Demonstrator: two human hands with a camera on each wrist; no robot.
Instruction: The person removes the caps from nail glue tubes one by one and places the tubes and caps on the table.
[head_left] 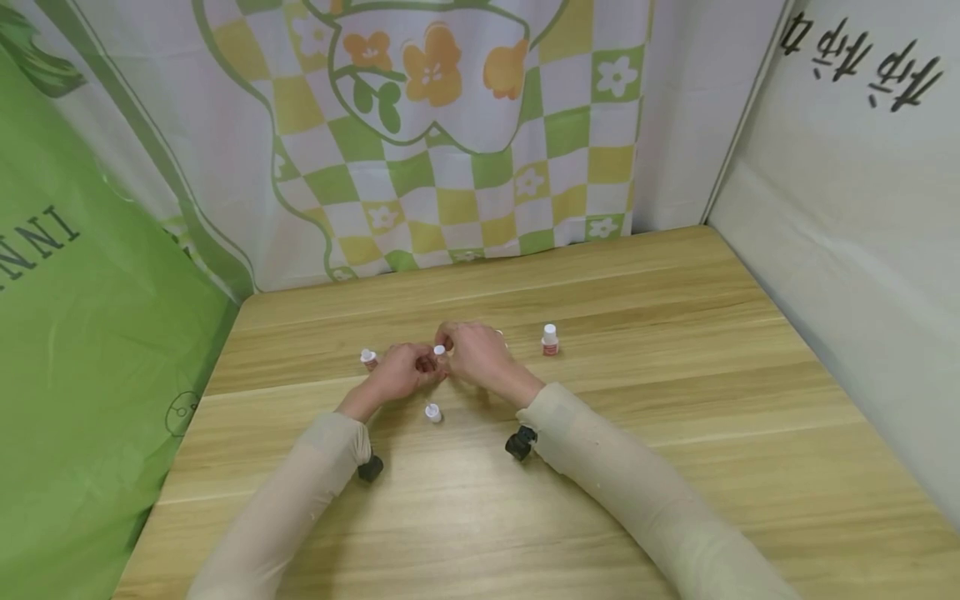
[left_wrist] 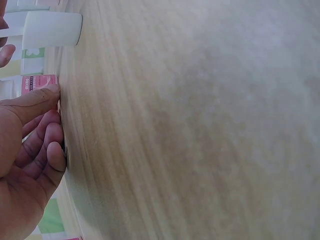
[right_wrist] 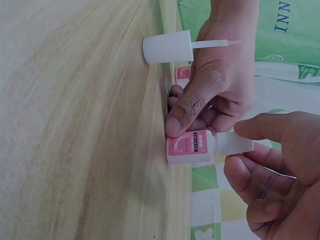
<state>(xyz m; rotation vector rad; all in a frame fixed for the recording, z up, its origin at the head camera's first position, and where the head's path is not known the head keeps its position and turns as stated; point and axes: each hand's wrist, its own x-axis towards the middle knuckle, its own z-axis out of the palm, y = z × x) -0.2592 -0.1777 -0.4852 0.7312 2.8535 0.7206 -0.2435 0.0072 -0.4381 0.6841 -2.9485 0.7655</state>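
Observation:
A small nail glue bottle (right_wrist: 187,147) with a pink label stands upright on the table between both hands. My left hand (head_left: 402,371) holds it low down, with the thumb (left_wrist: 42,102) against the label and the other fingers curled behind. At its top my right hand (head_left: 480,354) pinches the white cap (right_wrist: 235,144) between thumb and fingers. Nearer to me, a loose white brush cap (head_left: 433,412) stands on the table with its thin brush (right_wrist: 215,44) pointing up.
One more bottle (head_left: 368,358) stands just left of my left hand, partly covered by it. Another capped bottle (head_left: 551,340) stands to the right of my right hand. Behind the wooden table (head_left: 465,508) hangs a checkered curtain (head_left: 487,192); a green cloth (head_left: 90,358) hangs on the left.

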